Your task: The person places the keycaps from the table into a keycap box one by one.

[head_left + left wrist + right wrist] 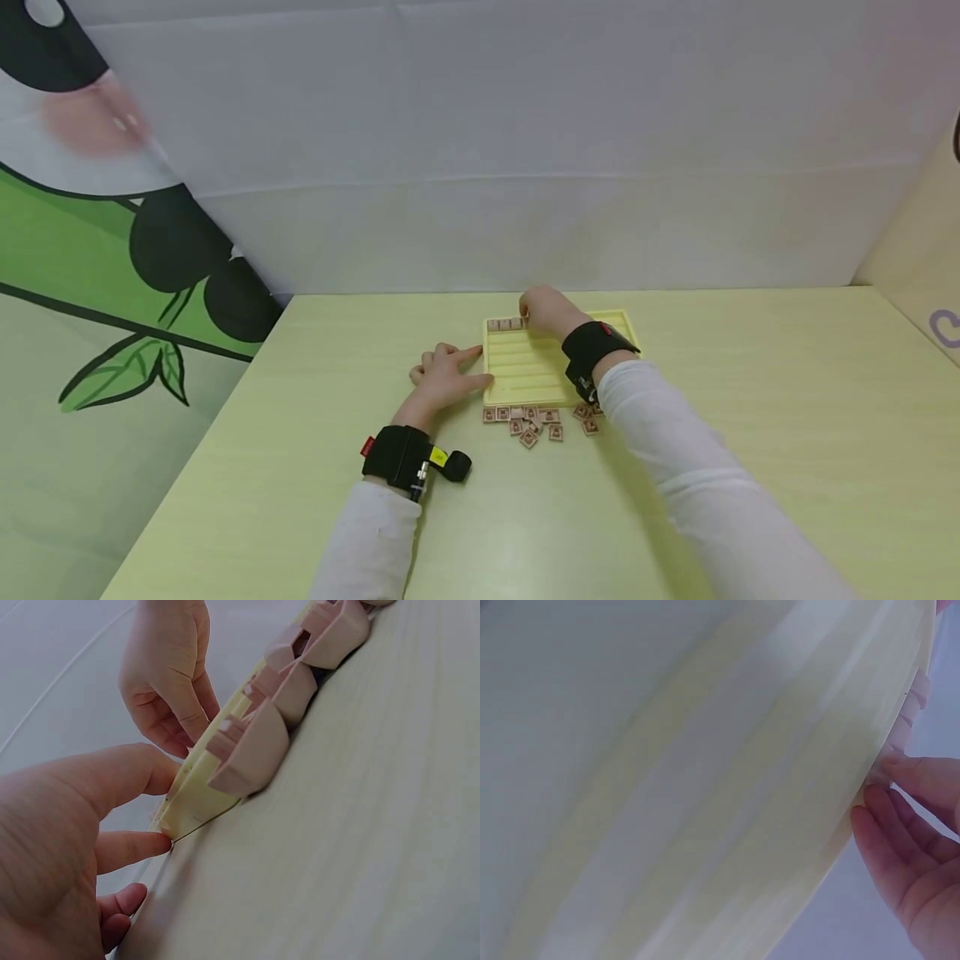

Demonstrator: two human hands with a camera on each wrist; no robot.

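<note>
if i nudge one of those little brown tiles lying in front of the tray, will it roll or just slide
Probably slide: the loose tiles look flat-faced and wedge-shaped, lying low on the smooth table, so rolling seems unlikely. They look small and rigid, likely light, so a nudge may scatter the neighbours that touch them. Those in the yellow tray sit in grooves, so should stay put better.

Left hand (444, 377) flat, fingers spread and straight, forearm reaching in from the near edge. Right hand (546, 312) farther out, fingers bent downward, white-sleeved arm stretched diagonally across.
</note>
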